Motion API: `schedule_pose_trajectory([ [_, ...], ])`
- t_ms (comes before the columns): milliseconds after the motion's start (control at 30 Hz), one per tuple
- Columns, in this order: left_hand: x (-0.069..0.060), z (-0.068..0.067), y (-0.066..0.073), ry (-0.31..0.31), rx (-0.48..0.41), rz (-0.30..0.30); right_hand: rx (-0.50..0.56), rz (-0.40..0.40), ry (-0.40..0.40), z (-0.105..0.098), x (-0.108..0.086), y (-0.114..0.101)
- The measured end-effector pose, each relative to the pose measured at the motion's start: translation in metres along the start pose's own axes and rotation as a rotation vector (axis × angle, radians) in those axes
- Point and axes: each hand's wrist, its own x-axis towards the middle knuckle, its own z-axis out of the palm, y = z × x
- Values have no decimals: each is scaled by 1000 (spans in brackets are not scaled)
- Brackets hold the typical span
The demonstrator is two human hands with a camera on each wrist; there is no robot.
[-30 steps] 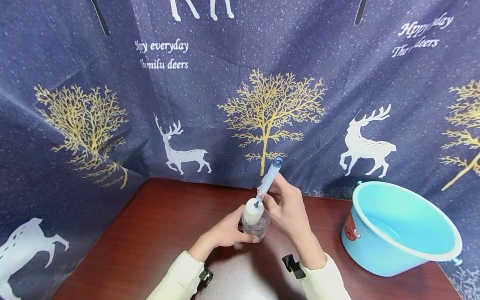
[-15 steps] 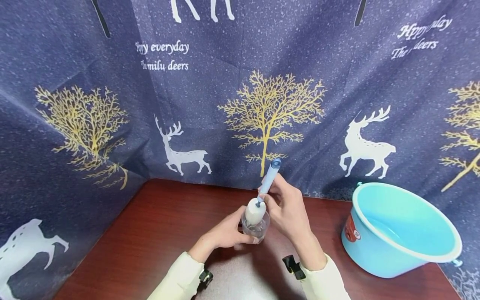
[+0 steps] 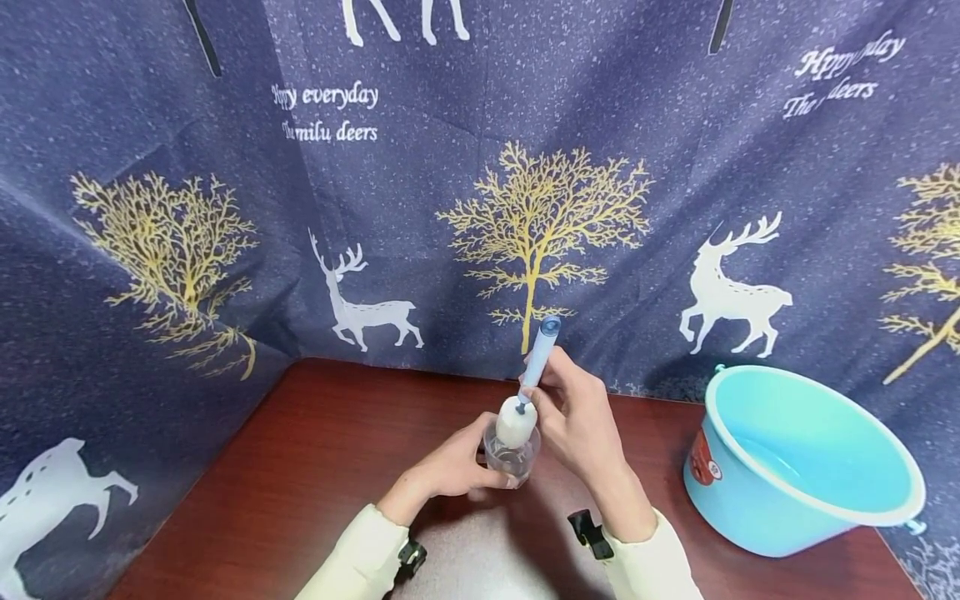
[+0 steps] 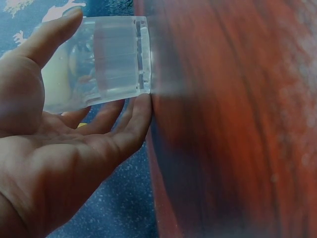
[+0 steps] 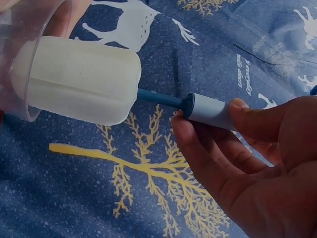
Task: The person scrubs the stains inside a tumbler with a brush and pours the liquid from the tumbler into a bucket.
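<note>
A clear plastic cup (image 3: 507,467) stands on the table, and my left hand (image 3: 453,462) grips it round the side. In the left wrist view the thumb lies along one side of the cup (image 4: 116,57) and the fingers bend round the other. My right hand (image 3: 577,408) pinches the light blue handle of a sponge cup brush (image 5: 210,110) between thumb and fingers. The brush's white sponge head (image 5: 89,79) is partly inside the cup's mouth, its upper part sticking out. From there the handle slants up and slightly right in the head view.
On the right of the reddish-brown table (image 3: 322,442) stands a light blue bucket (image 3: 795,467) with a red label. A dark blue cloth (image 3: 420,183) printed with deer and trees hangs behind the table and along its left side.
The sponge head has shifted slightly right within the cup's mouth, and the handle has tipped a little more upright. The left hand and the cup stay nearly in place.
</note>
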Motion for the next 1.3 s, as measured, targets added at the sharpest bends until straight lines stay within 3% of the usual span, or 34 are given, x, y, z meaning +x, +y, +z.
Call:
schedule_pose_trajectory([
  [1300, -2, -2, 5, -10, -5, 3, -127, -8, -60, -8, -3, -9],
])
